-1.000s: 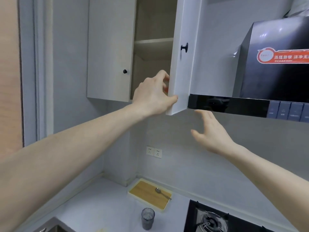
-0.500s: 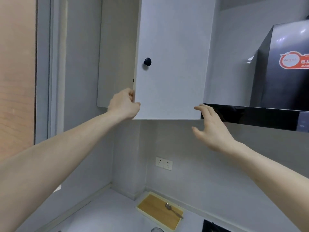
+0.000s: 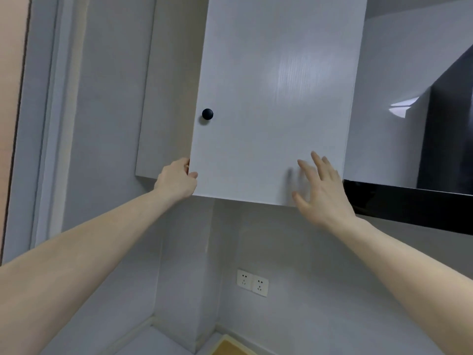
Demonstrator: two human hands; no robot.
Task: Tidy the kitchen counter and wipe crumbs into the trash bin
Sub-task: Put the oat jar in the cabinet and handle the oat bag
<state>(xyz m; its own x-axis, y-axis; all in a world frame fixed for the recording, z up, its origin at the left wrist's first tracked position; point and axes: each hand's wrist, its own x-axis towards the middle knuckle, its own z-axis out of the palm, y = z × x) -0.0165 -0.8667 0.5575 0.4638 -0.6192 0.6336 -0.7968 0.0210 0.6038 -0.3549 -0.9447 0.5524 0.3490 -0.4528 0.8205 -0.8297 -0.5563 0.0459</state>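
Note:
A white wall-cupboard door (image 3: 271, 103) with a black round knob (image 3: 207, 114) hangs overhead, swung almost flat against the cupboard. My left hand (image 3: 176, 181) grips the door's lower left corner, fingers curled round its edge. My right hand (image 3: 321, 190) is raised with fingers spread straight at the door's lower right corner; it is blurred, and I cannot tell whether it touches the door. The cupboard's inside is hidden.
A second white cupboard door (image 3: 166, 85) is to the left. A black range hood (image 3: 422, 201) juts out at the right. A double wall socket (image 3: 252, 282) sits on the grey wall below. A corner of a yellow cutting board (image 3: 227, 348) shows at the bottom.
The door has swung from wide open to nearly closed, with my left hand moving left along with its edge. My right hand rose to the door's lower right corner. The view tilted upward.

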